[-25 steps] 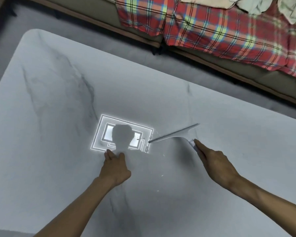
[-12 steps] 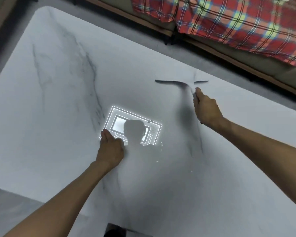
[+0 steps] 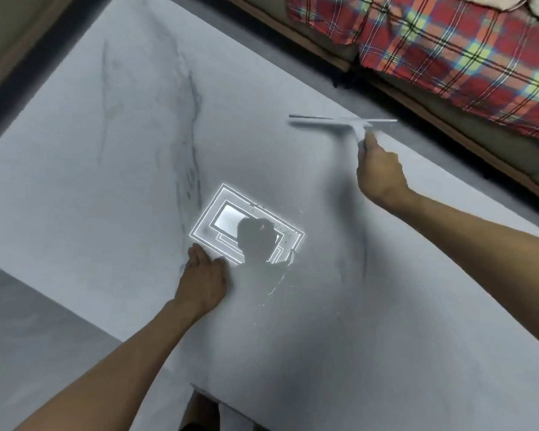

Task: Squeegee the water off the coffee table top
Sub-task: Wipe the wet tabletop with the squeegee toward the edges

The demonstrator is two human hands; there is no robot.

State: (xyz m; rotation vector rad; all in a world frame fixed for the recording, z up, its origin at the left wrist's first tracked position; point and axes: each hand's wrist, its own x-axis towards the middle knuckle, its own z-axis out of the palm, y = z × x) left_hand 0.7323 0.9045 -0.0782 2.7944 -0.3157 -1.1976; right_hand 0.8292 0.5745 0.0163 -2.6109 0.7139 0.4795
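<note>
- Tabletop [image 3: 75, 181], marble-look, pale: droplets glint beside the ceiling-light reflection [image 3: 246, 228], so water remains mid-table.
- Left hand [image 3: 204, 281]: flat, palm down, fingers spread on the surface by the reflection — holds nothing.
- Squeegee [image 3: 339, 122]: a second ago mid-table, angled; now out near the far edge, blade level — judged the start of a fresh pull.
- Right hand [image 3: 380, 172]: fist wrapped tight round the squeegee's handle.
</note>
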